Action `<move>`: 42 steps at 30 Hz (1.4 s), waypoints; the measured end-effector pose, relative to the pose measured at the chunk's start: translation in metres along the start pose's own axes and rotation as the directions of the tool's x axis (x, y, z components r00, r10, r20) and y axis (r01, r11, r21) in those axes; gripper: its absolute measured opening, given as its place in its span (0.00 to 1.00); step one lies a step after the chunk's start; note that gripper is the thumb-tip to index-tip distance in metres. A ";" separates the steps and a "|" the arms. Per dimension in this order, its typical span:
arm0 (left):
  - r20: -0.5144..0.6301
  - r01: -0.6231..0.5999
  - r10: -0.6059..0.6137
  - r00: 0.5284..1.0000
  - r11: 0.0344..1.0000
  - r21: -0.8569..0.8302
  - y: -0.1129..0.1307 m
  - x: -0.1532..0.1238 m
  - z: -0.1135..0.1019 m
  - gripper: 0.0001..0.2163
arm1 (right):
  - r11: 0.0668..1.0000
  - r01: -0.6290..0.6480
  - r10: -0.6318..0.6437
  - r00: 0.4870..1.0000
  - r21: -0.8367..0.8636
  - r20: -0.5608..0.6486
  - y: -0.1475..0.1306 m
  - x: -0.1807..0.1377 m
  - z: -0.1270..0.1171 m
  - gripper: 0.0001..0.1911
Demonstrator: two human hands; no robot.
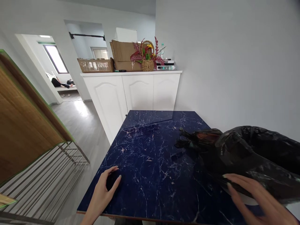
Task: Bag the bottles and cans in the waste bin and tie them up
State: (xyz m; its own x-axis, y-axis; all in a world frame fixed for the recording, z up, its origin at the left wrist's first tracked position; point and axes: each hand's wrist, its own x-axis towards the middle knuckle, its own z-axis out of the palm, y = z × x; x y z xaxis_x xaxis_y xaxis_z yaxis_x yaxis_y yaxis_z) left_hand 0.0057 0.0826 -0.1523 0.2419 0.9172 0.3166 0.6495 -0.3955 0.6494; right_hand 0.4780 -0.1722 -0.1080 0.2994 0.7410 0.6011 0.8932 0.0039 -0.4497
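Note:
My left hand (pixel 103 189) rests at the near left of a dark blue marbled table (pixel 150 162), thumb and fingers apart with nothing between them. At the near right, my right hand (pixel 257 195) is stretched out beside a black plastic bag (pixel 241 153), fingers straight and thumb apart. Its fingertips overlap the lower side of the bag; whether they press on it I cannot tell. A whitish curved patch (pixel 250 200) shows between the thumb and fingers, mostly hidden. The bag's wide mouth is spread toward the right, and a knotted dark bundle (pixel 199 139) lies at its left end.
A white cabinet (pixel 138 90) stands beyond the table, bearing cardboard boxes (pixel 96 65), a flower basket (pixel 147 65) and bottles. Metal rack bars (pixel 53 181) and a wooden board (pixel 25 118) are on the left. A grey wall borders the right. A person's legs (pixel 61 83) show through a doorway.

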 end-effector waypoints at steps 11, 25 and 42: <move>0.003 -0.002 0.002 1.000 1.000 -0.031 0.005 -0.002 -0.004 0.19 | 0.755 -0.480 0.229 0.831 0.446 0.507 -0.062 -0.020 0.133 0.20; 0.034 0.085 -0.082 0.996 0.993 -0.083 0.017 -0.004 -0.009 0.19 | 0.725 -0.583 0.353 0.771 0.365 0.530 -0.055 -0.017 0.150 0.24; 0.005 0.042 -0.042 0.999 0.998 -0.055 0.016 0.000 -0.008 0.20 | 0.738 -0.534 0.311 0.812 0.413 0.494 -0.060 -0.010 0.145 0.21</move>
State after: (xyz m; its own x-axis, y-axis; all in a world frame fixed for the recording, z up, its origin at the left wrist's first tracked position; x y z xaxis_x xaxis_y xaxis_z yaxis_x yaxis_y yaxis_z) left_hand 0.0108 0.0762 -0.1364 0.2179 0.9333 0.2854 0.6189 -0.3582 0.6990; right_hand 0.3727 -0.0820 -0.1831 0.3551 0.9346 0.0216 0.3606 -0.1156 -0.9255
